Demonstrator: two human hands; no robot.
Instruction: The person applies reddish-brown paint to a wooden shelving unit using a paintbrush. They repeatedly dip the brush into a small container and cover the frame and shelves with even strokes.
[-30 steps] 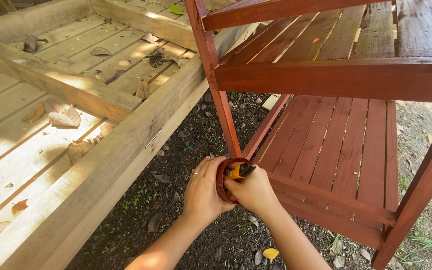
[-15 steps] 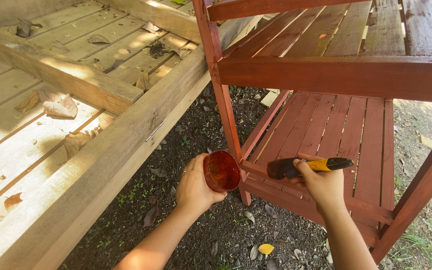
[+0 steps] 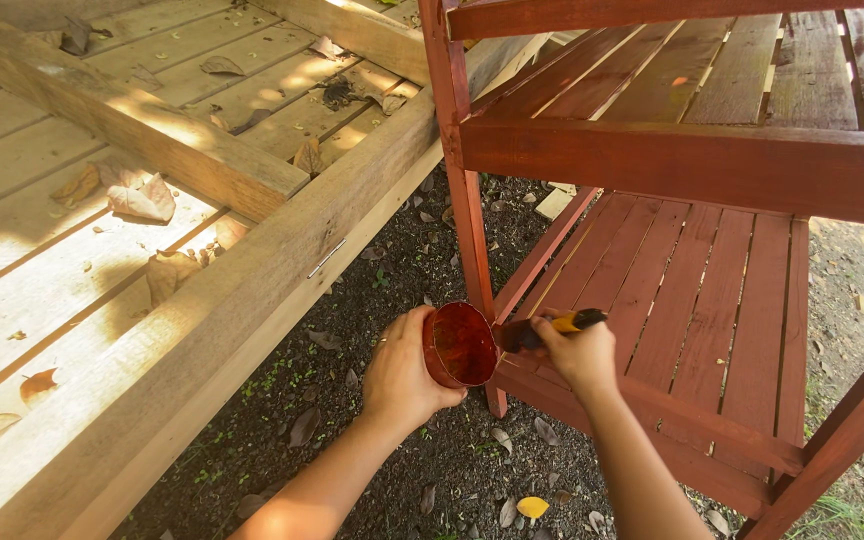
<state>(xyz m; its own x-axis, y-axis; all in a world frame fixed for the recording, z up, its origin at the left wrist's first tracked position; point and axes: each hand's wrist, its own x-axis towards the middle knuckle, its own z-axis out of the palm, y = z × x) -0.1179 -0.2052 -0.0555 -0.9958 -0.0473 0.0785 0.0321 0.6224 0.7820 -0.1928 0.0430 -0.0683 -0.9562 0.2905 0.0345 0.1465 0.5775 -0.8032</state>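
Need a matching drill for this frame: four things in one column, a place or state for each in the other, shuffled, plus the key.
Things:
1. left hand
2. right hand
3. yellow leaf
4. metal bracket

Places or states:
A. lies on the dark soil below the hands
B. grips the paintbrush by its yellow and black handle
C. fixed to the side of the pale wooden beam
D. holds the small red-stained container, tipped on its side

Pairs: 1-D, 2-B, 3-A, 4-C
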